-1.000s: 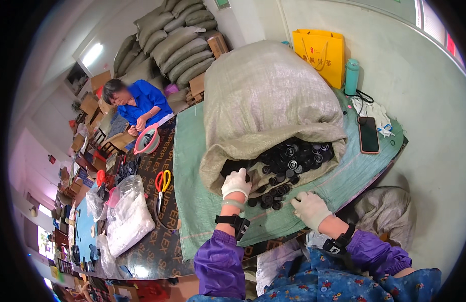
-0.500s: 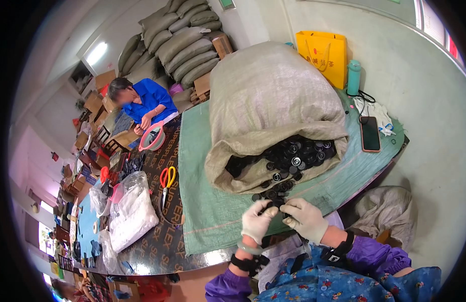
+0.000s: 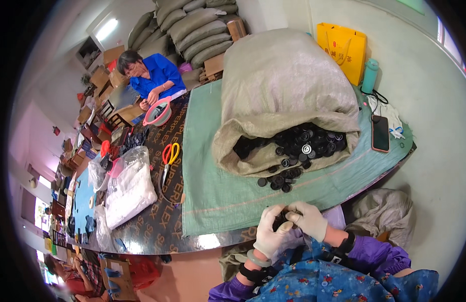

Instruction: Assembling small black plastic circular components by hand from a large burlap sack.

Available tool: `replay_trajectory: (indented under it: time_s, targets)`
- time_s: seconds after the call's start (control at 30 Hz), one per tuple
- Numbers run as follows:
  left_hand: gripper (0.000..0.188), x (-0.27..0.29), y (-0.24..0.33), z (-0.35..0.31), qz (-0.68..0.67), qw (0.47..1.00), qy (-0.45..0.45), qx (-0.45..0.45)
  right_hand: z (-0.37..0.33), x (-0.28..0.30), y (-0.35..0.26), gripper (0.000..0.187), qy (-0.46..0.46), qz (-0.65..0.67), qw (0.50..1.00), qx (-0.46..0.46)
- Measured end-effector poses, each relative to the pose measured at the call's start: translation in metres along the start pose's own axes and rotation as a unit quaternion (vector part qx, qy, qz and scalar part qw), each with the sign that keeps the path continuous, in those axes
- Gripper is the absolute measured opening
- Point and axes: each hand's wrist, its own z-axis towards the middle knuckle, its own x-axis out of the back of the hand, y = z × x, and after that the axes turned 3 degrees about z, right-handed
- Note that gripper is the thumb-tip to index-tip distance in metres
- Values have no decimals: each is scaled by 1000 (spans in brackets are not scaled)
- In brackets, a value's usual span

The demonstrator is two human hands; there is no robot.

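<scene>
My left hand (image 3: 270, 234) and my right hand (image 3: 308, 220), both in white gloves, are together just off the near edge of the table. Their fingers close around a small black round piece (image 3: 280, 220), mostly hidden between them. Beyond them, a large beige woven sack (image 3: 288, 75) lies on its side with its mouth toward me. Black round cap-like pieces (image 3: 318, 143) fill the mouth. A small heap of the same loose pieces (image 3: 283, 180) has spilled onto the green woven sheet (image 3: 203, 201).
Left of the sheet lie scissors (image 3: 168, 160) with red and yellow handles and a clear plastic bag (image 3: 129, 189). A co-worker in blue (image 3: 160, 73) sits behind a pink-rimmed basket (image 3: 158, 113). At right are a phone (image 3: 380, 133), a teal bottle (image 3: 370, 75) and a yellow paper bag (image 3: 344, 50).
Both hands have drawn back from the loose heap toward my body, with the black piece between the fingers. The whole view has shifted slightly.
</scene>
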Motion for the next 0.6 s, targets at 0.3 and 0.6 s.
replay_trajectory:
  time_s: [0.3, 0.6]
  targets:
    - [58, 8, -16, -20, -58, 992, 15, 109, 5, -14, -3, 24, -38, -91, 993, 58]
    - [54, 18, 5, -33, -155, 979, 25, 129, 8, -15, -21, 29, -147, -47, 987, -39]
